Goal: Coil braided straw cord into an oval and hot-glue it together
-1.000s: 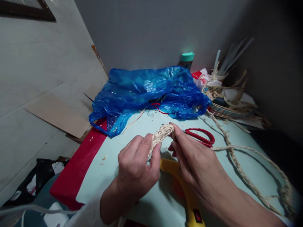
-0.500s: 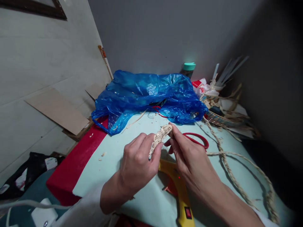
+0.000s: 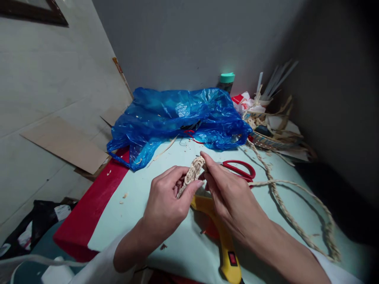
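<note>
A small coil of pale braided straw cord (image 3: 194,170) is held up over the middle of the table. My left hand (image 3: 167,201) grips its lower left side, thumb in front and fingers behind. At the coil's upper right end, my right hand (image 3: 229,189) pinches it between index finger and thumb. The loose braided cord (image 3: 275,189) trails out past my right hand and loops over the table's right side. Below my hands lies a yellow hot glue gun (image 3: 226,240), partly covered by my right hand. Red-handled scissors (image 3: 242,169) lie just beyond that hand, blades mostly hidden.
A crumpled blue plastic bag (image 3: 177,114) spreads across the back of the table. To its right stand a basket of straw scraps (image 3: 266,140), glue sticks (image 3: 278,81) and a jar with a turquoise lid (image 3: 227,79). Cardboard (image 3: 65,146) leans at the left wall.
My view has shifted slightly, so the scene sits a little further left. My left fingers have slid lower along the coil, showing more of its side; both hands still hold it.
</note>
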Demonstrator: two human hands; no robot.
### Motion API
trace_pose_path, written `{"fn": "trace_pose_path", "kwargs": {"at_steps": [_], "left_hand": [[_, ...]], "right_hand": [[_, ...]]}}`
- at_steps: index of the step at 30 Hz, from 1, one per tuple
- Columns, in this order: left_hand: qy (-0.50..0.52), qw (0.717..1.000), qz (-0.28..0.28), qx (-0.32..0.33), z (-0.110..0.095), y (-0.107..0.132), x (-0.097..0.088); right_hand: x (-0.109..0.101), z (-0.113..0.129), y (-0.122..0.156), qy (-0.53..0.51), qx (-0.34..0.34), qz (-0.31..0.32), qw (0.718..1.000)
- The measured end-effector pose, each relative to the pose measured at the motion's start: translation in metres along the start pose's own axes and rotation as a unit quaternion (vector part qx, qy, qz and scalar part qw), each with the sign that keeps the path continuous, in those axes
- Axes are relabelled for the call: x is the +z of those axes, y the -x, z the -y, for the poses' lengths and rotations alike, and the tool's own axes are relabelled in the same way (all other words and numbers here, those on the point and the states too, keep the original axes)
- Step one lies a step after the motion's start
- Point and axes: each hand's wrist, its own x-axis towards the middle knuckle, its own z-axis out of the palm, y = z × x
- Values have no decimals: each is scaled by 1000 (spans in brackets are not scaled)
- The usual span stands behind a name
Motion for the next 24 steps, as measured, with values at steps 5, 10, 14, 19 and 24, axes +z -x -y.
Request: {"fn": "trace_pose_path", "kwargs": {"at_steps": [5, 10, 14, 19, 24], "left_hand": [[-8, 1000, -5, -18, 1, 0, 1], [-64, 996, -56, 36, 3, 2, 6], [-93, 987, -88, 101, 2, 3, 11], [-84, 985, -81, 128, 1, 5, 12], [40, 999, 18, 28, -1, 4, 3]], "right_hand": [[0, -1, 2, 8, -26, -14, 1000], [-2, 4, 1, 11, -35, -36, 999], [-1, 7, 0, 9, -33, -53, 998], [-1, 8, -2, 1, -17, -83, 996], [-8, 8, -7, -56, 33, -60, 996]]}}
